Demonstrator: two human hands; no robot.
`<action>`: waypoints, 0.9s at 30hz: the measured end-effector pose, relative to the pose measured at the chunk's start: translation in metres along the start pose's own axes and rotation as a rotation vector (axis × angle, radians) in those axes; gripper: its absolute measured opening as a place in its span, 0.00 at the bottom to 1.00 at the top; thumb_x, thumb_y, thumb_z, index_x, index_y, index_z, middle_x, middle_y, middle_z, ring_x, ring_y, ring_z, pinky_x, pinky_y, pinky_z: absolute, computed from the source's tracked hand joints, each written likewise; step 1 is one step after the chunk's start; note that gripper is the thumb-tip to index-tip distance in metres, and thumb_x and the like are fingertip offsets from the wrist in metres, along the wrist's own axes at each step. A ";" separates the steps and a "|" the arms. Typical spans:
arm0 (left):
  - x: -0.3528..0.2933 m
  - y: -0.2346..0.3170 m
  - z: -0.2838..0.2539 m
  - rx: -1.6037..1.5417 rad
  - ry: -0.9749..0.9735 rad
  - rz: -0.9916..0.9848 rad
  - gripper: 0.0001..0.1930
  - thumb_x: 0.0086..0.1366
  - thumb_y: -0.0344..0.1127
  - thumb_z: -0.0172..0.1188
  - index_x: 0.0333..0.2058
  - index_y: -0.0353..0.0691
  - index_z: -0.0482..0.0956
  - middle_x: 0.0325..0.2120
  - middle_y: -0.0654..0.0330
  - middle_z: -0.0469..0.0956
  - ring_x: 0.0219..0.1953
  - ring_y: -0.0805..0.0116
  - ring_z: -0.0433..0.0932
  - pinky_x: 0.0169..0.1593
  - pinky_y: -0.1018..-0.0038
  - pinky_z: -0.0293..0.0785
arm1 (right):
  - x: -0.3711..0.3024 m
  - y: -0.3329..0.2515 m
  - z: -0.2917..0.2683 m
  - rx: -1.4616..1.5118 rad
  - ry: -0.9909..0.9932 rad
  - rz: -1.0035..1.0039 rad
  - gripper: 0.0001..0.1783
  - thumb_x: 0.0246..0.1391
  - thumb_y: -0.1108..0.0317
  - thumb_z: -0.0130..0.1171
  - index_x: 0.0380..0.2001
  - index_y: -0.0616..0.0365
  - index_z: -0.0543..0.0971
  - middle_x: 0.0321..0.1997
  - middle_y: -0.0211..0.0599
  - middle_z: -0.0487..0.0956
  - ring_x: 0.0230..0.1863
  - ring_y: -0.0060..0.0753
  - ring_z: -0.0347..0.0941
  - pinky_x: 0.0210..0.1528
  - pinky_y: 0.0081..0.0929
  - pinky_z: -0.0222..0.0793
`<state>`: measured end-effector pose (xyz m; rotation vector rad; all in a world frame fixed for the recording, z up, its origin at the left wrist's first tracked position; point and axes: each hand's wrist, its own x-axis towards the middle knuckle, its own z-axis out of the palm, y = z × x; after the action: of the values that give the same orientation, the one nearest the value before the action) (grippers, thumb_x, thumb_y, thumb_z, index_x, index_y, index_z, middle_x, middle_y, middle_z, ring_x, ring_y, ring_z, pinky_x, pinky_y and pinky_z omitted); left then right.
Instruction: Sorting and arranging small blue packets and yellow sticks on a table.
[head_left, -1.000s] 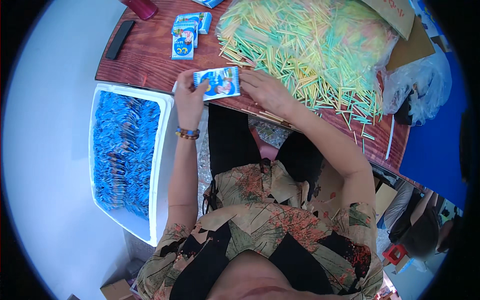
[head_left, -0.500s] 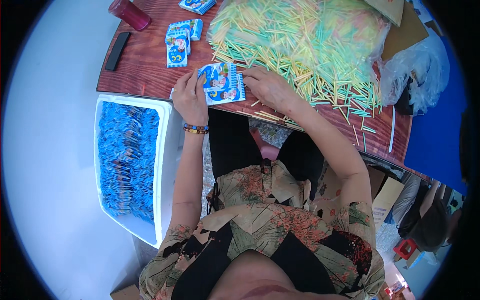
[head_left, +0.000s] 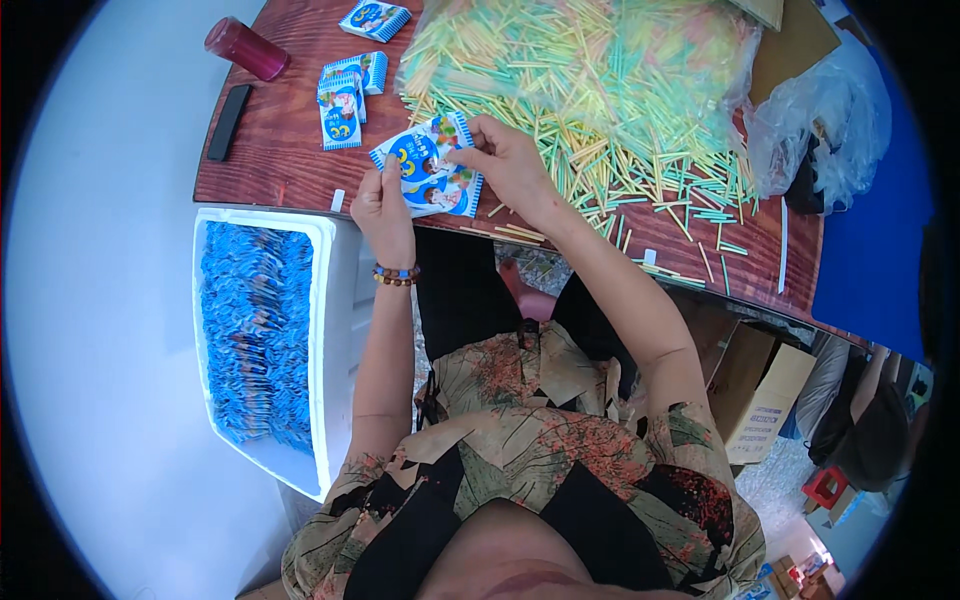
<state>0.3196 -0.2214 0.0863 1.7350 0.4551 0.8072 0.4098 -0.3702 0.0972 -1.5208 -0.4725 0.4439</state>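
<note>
At the table's near edge I hold a small blue-and-white printed packet (head_left: pixel 408 152), tilted and raised a little. My left hand (head_left: pixel 388 215) pinches its lower left edge between thumb and fingers. On the opposite side, my right hand (head_left: pixel 515 172) grips it, the thumb lying over its front. A second packet of the same kind (head_left: pixel 448 196) shows just below it; whether that one is held too, I cannot tell. Farther back lie a few similar packets (head_left: pixel 341 128), overlapping, and a single one (head_left: pixel 374 19) beyond them.
A clear bag (head_left: pixel 600 60) and a heap of short yellow, green and pink sticks (head_left: pixel 600 160) cover the table's right. A white foam box (head_left: pixel 325 330) full of blue packets stands at left. A red cup (head_left: pixel 250 50) and black bar (head_left: pixel 230 122) lie near the left edge.
The packet has come up off the table and tilted, now gripped from both sides. My right hand has shifted left onto it, and my left hand has drawn slightly nearer to me.
</note>
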 end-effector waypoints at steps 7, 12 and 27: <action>0.000 -0.014 -0.010 0.169 0.088 0.244 0.09 0.65 0.28 0.57 0.27 0.30 0.73 0.22 0.66 0.71 0.27 0.81 0.67 0.32 0.81 0.65 | 0.004 -0.004 0.012 -0.472 0.187 -0.364 0.07 0.52 0.67 0.62 0.30 0.60 0.78 0.27 0.35 0.75 0.28 0.23 0.73 0.32 0.24 0.67; -0.001 0.005 -0.013 -0.343 0.038 -0.060 0.06 0.67 0.28 0.55 0.37 0.32 0.79 0.34 0.65 0.79 0.33 0.83 0.74 0.37 0.84 0.70 | 0.003 -0.027 0.000 -0.110 -0.121 0.018 0.06 0.53 0.69 0.62 0.32 0.60 0.79 0.27 0.25 0.76 0.30 0.13 0.70 0.32 0.17 0.66; -0.049 0.030 0.008 -0.509 -0.185 -0.371 0.06 0.63 0.25 0.60 0.38 0.33 0.82 0.34 0.65 0.81 0.34 0.84 0.75 0.40 0.82 0.71 | -0.066 0.004 -0.027 0.278 0.033 0.039 0.03 0.55 0.74 0.61 0.29 0.61 0.78 0.29 0.25 0.79 0.32 0.11 0.71 0.35 0.13 0.68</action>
<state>0.2882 -0.2686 0.0989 1.1901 0.3885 0.4394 0.3702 -0.4290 0.0919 -1.2679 -0.3402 0.4923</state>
